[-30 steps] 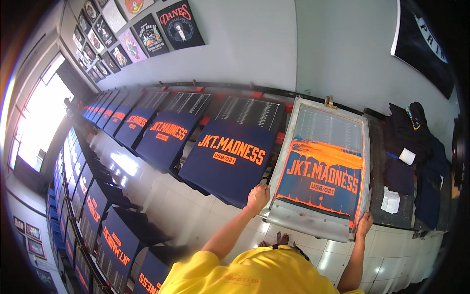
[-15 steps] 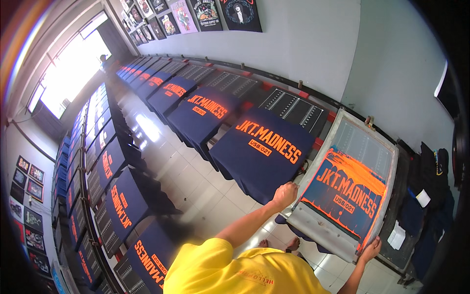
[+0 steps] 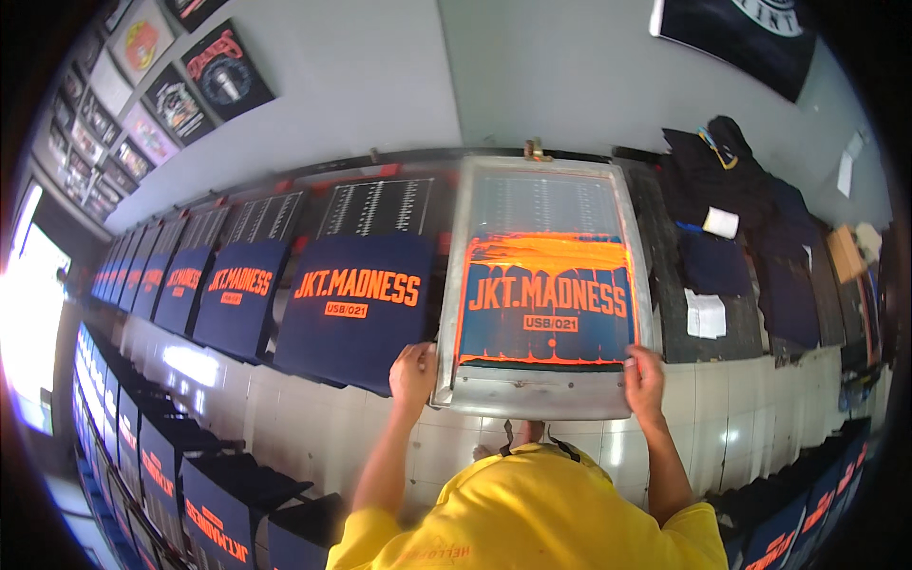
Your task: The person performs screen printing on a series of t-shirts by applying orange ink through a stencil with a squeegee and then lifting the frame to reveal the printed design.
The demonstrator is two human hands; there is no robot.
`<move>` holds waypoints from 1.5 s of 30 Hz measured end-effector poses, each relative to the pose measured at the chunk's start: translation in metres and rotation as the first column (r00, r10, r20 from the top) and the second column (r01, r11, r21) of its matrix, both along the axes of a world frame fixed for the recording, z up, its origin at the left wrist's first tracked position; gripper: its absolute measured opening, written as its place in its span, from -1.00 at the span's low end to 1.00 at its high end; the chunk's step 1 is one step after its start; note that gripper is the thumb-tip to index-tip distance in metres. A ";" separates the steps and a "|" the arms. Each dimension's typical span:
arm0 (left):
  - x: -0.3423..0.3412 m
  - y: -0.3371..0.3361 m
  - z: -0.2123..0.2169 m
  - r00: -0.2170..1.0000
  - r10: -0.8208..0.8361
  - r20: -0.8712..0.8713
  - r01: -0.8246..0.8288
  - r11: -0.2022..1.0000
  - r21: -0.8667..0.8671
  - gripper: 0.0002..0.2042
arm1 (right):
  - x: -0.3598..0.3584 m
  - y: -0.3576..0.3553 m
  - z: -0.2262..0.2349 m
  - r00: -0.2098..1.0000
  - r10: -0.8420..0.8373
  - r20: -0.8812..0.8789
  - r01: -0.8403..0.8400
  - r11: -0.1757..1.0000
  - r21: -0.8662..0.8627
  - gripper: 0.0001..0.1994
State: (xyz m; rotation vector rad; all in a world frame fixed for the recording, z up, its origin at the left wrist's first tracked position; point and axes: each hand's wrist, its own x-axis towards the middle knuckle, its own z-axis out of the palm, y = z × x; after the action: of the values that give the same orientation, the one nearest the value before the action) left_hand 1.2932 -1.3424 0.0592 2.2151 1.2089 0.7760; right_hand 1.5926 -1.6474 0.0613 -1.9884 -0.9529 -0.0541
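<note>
A screen-printing frame (image 3: 532,397) with metal bars lies before me, its long sides running away from me. Bright orange ink (image 3: 537,253) is smeared in a band across the mesh (image 3: 551,204), with drips and orange lettering nearer me. My left hand (image 3: 412,376) is closed at the frame's near left corner. On the near right side, my right hand (image 3: 645,380) has its fingers curled round the edge. What lies under the frame is mostly hidden. Left of it, a navy T-shirt (image 3: 356,266) with orange lettering is spread on a black pallet (image 3: 375,204).
More printed navy shirts (image 3: 239,309) recede leftward along the row. Dark folded garments (image 3: 717,261) and a white paper (image 3: 705,315) lie right of the frame. Behind the row stands a grey wall (image 3: 380,85). Another row of printed shirts (image 3: 214,508) is at lower left, beyond a tiled floor (image 3: 271,404).
My view has swung to the right, so the frame now sits near the middle and upright. Both hands remain at its near end, the right one slightly farther up the side.
</note>
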 end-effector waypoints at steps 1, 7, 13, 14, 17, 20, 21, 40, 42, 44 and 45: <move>-0.007 -0.009 0.013 0.997 -0.070 -0.005 0.068 0.977 -0.201 -0.73 | -0.015 0.001 0.012 0.986 0.166 0.015 -0.164 0.980 -0.112 -0.71; -0.033 -0.076 0.037 0.808 -0.540 0.233 0.434 0.279 -0.857 -0.67 | -0.066 0.006 0.033 0.686 0.708 0.168 -0.473 0.610 -0.636 -0.41; 0.005 -0.134 -0.015 0.842 -0.440 0.312 0.425 0.185 -0.886 -0.60 | -0.064 0.035 0.054 0.731 0.663 0.160 -0.414 0.618 -0.668 -0.41; 0.012 -0.140 -0.020 0.847 -0.414 0.334 0.440 0.193 -0.877 -0.59 | -0.062 0.039 0.055 0.737 0.645 0.201 -0.387 0.647 -0.656 -0.48; 0.026 -0.142 -0.038 0.882 -0.304 0.362 0.406 0.098 -0.909 -0.49 | -0.055 0.052 0.044 0.722 0.618 0.313 -0.316 0.696 -0.645 -0.52; 0.031 -0.147 -0.037 0.864 -0.192 0.465 0.483 0.061 -0.873 -0.42 | -0.055 0.056 0.046 0.745 0.586 0.319 -0.286 0.712 -0.641 -0.66; 0.032 -0.146 -0.035 0.868 -0.180 0.463 0.478 0.052 -0.877 -0.43 | -0.054 0.057 0.048 0.760 0.575 0.304 -0.281 0.712 -0.644 -0.68; 0.044 -0.162 -0.067 0.869 -0.311 0.385 0.435 0.110 -0.894 -0.55 | 0.058 0.152 0.075 0.898 0.294 0.327 -0.153 0.906 -0.394 -0.75; 0.043 -0.171 -0.108 0.765 -0.450 0.460 0.623 0.339 -0.705 -0.61 | 0.079 0.167 0.065 0.889 0.318 0.330 -0.173 0.900 -0.400 -0.76; 0.040 -0.174 -0.110 0.696 -0.573 0.434 0.718 0.554 -0.421 -0.64 | 0.092 0.178 0.065 0.892 0.362 0.270 -0.207 0.860 -0.467 -0.75; 0.044 -0.176 -0.111 0.692 -0.619 0.370 0.710 0.677 -0.194 -0.66 | 0.098 0.184 0.062 0.884 0.372 0.285 -0.202 0.851 -0.484 -0.73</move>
State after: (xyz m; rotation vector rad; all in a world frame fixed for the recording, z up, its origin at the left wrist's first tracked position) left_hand 1.3370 -1.5186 -0.0517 1.9603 0.2763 0.4952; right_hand 1.6906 -1.4635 0.1229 -2.2629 -1.6313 -0.0439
